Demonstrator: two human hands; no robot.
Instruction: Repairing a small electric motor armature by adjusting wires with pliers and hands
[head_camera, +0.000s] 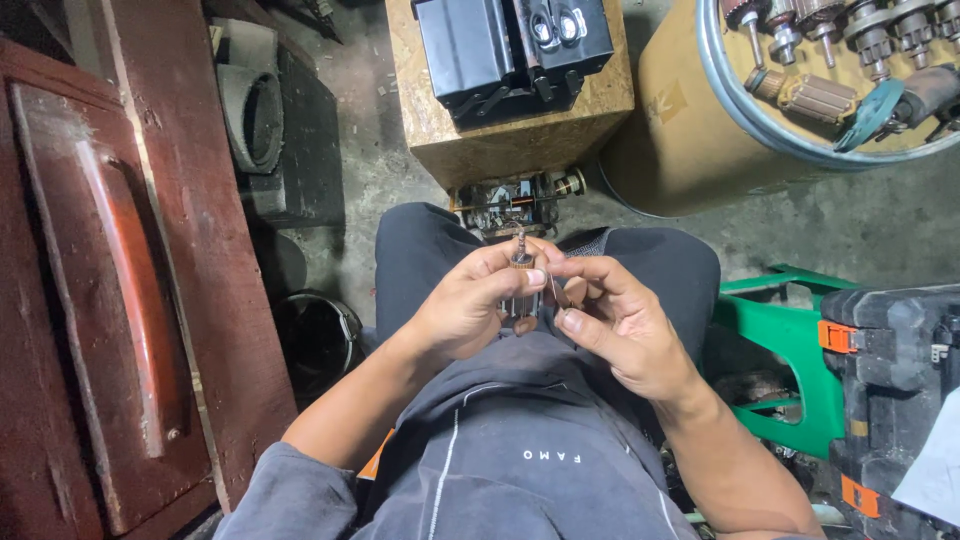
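Over my lap, my left hand (470, 305) grips a small motor armature (522, 285) upright, its metal shaft pointing up and away from me. My right hand (610, 320) is beside it, thumb and fingers pinching a thin metal tool or wire (553, 290) against the armature's side. Both hands touch the part, and its lower half is hidden by my fingers.
A wooden box (520, 130) with a black case (510, 45) stands ahead, a small motor assembly (515, 203) on the floor at its base. A round drum (700, 140) at upper right carries several armatures (820, 98). Red wooden panels (120, 280) left; green stool (790, 350) and black toolbox (895, 390) right.
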